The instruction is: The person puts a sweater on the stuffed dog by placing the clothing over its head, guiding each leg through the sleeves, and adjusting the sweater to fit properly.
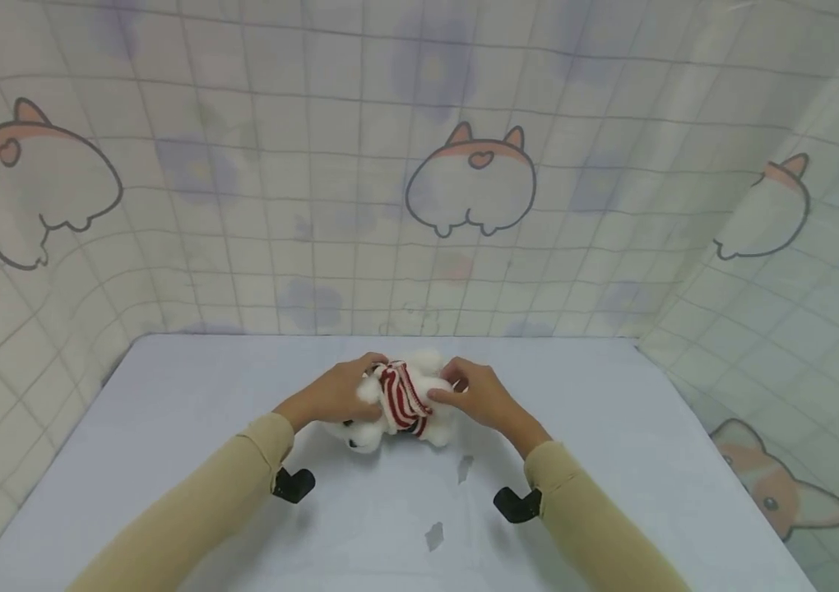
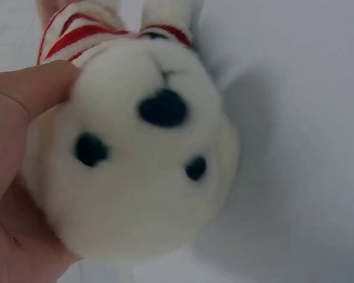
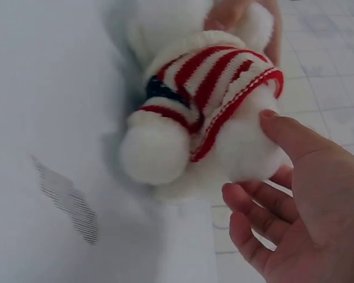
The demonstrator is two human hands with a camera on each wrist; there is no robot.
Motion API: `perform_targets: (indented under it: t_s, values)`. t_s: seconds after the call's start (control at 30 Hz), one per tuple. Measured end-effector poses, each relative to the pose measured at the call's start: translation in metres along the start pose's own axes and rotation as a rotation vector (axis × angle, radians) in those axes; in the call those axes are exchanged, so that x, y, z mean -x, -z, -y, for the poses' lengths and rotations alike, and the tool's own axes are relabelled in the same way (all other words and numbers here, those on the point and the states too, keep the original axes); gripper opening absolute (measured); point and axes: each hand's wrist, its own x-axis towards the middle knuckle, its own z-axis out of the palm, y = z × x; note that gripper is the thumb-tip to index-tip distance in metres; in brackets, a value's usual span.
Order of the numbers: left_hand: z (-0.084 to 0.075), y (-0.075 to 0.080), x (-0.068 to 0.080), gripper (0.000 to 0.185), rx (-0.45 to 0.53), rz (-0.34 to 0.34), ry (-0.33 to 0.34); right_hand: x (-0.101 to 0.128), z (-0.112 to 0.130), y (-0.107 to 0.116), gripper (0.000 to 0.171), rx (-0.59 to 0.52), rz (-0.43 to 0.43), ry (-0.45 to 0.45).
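A white plush toy (image 1: 399,403) in a red-and-white striped sweater (image 1: 400,396) lies on the pale table (image 1: 612,427), between both hands. My left hand (image 1: 360,382) grips its head end. In the left wrist view the thumb (image 2: 32,88) presses beside the toy's face (image 2: 141,159), which has black eyes and a black nose. My right hand (image 1: 451,393) holds the body end. In the right wrist view its thumb (image 3: 289,135) rests on the white fur just below the sweater hem (image 3: 236,103), with the other fingers (image 3: 248,212) curled underneath.
Cloth walls with a grid pattern and cartoon dog drawings (image 1: 471,177) close in the table at the back and on both sides. Two small grey marks (image 1: 434,534) lie on the table near me. Black wrist mounts (image 1: 294,485) sit under each sleeve.
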Motion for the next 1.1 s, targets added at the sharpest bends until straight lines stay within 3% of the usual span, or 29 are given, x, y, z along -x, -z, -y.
perform_targets:
  t_s: [0.1,0.2,0.4,0.57,0.7,0.9,1.1]
  values:
    - [0.003,0.009,0.0,0.076,-0.117,0.023,-0.056,0.007,-0.002,-0.016,0.029,-0.033,0.037,-0.005]
    - [0.006,0.015,-0.001,0.076,-0.169,0.015,-0.089,0.01,-0.001,-0.027,0.03,-0.053,0.019,-0.019]
    - [0.011,0.023,-0.001,0.076,-0.021,-0.082,-0.054,0.009,0.003,-0.028,0.03,-0.053,-0.046,-0.045]
    - [0.006,0.028,-0.004,0.037,0.027,-0.181,-0.103,0.011,0.006,-0.021,0.031,-0.057,-0.129,-0.065]
    - [0.006,0.03,-0.008,0.024,0.009,-0.165,-0.152,0.011,0.005,-0.021,0.035,-0.071,-0.168,-0.079]
    - [0.008,0.031,-0.015,0.028,0.088,-0.081,-0.095,0.012,0.007,-0.022,0.044,-0.098,-0.122,-0.061]
    - [0.009,0.027,-0.021,0.025,0.2,-0.076,0.01,0.01,0.011,-0.028,0.044,-0.072,-0.129,-0.054]
